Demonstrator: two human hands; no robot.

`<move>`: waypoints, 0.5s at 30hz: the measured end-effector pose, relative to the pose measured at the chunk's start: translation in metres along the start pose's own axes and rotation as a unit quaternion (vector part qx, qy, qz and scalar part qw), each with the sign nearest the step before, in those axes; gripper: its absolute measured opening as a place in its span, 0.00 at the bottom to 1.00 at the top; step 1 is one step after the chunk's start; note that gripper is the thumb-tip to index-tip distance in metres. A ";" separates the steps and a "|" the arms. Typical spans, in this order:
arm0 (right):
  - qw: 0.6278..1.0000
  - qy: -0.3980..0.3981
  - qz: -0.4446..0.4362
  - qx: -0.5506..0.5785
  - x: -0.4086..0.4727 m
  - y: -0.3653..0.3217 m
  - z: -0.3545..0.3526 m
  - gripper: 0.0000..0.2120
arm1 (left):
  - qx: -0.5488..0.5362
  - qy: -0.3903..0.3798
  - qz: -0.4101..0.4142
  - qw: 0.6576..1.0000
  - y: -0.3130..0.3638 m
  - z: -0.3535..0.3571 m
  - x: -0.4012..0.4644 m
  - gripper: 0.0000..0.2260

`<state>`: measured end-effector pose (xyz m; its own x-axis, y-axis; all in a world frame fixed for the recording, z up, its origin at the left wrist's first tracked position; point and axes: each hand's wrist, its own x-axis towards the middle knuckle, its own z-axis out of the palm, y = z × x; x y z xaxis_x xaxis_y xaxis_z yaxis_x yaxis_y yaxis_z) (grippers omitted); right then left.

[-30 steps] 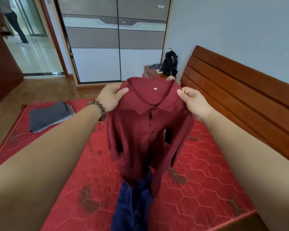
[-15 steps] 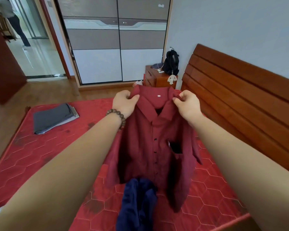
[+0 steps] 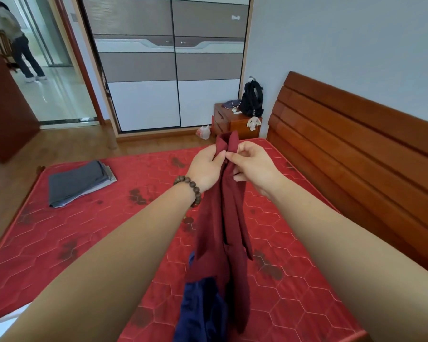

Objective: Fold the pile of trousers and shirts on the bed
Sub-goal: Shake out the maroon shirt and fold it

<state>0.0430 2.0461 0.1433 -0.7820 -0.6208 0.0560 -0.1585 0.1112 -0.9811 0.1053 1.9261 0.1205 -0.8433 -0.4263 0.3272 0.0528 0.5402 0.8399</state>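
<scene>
Fingertips (image 3: 221,154) of both hands are pinching the collar of the dark red button-up cotton shirt (image 3: 220,218), thumb against curled forefinger on each side. I am holding the left hand (image 3: 204,169), with its brown wooden bead bracelet (image 3: 189,187), and the right hand (image 3: 253,166) almost knuckle to knuckle at about twelve o'clock from where I am looking, high over the red hexagon-quilted mattress (image 3: 84,243).

Half a second ago my hands were apart and the shirt was hanging open with its placket facing me; now I am bringing the shoulders together, so the shirt is hanging as one narrow strip, halved lengthwise. I judge this to be the first fold of this garment, with the crosswise folds still waiting.

Its hem is trailing down at six o'clock onto the crumpled navy blue fabric garment (image 3: 203,309), which is lying unfolded on the near edge of the bed. Well apart at ten o'clock, the flat folded grey trousers stack (image 3: 78,181) is sitting finished, so I am reckoning the task is partly done, with the red shirt in hand and the navy piece left.

Next I am thinking of laying the strip flat; the risk is the sleeves slipping out of line.
</scene>
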 end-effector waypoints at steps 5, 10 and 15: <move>0.996 -0.049 0.058 0.053 0.002 -0.010 -0.004 0.15 | -0.096 -0.061 -0.020 0.993 -0.007 -0.003 -0.002 0.14; 0.992 -0.061 -0.051 -0.100 0.011 -0.014 -0.026 0.09 | -0.100 -0.087 -0.003 0.991 -0.019 -0.016 0.002 0.16; 0.891 -0.122 -0.241 -0.364 0.023 -0.035 -0.047 0.41 | -0.069 -0.202 0.045 0.976 -0.003 -0.034 0.010 0.16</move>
<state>0.0026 2.0644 0.1873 -0.3772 -0.8733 0.3083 -0.8590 0.2054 -0.4690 0.1151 1.8954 0.1362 -0.9727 -0.0458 0.2276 0.1839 0.4465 0.8757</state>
